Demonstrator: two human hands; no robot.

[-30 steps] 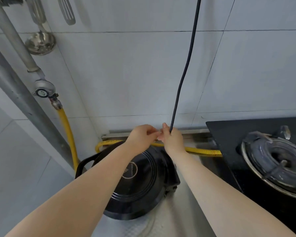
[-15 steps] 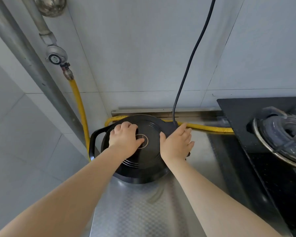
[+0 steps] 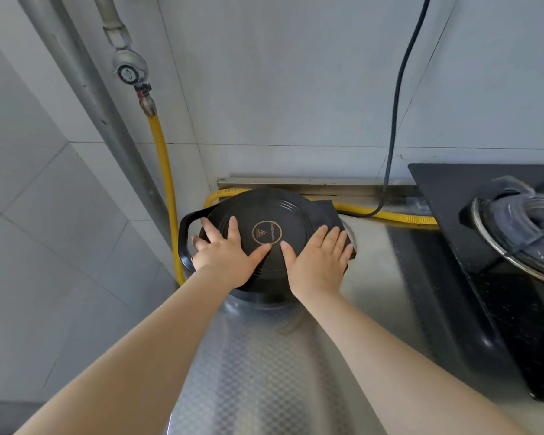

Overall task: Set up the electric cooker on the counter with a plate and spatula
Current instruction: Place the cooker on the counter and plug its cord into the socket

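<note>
The round black electric cooker (image 3: 266,211) with a gold ring logo sits at the back of the steel counter (image 3: 264,372), against the wall. Its loop handle (image 3: 184,233) points left. My left hand (image 3: 225,254) lies flat on the cooker's left side, fingers spread. My right hand (image 3: 319,259) lies flat on its right side, fingers spread over the square edge. The black power cord (image 3: 396,98) hangs down the wall and curves in behind the cooker. No plate or spatula is in view.
A yellow gas hose (image 3: 164,171) drops from a valve (image 3: 128,69) on the left pipe and runs along the wall behind the cooker. A black gas hob (image 3: 453,246) with a burner (image 3: 528,227) fills the right side.
Both hands left the power cord at the cooker's back and came down flat on its top, fingers now spread wider. The cord hangs slack. The view has tilted down.
</note>
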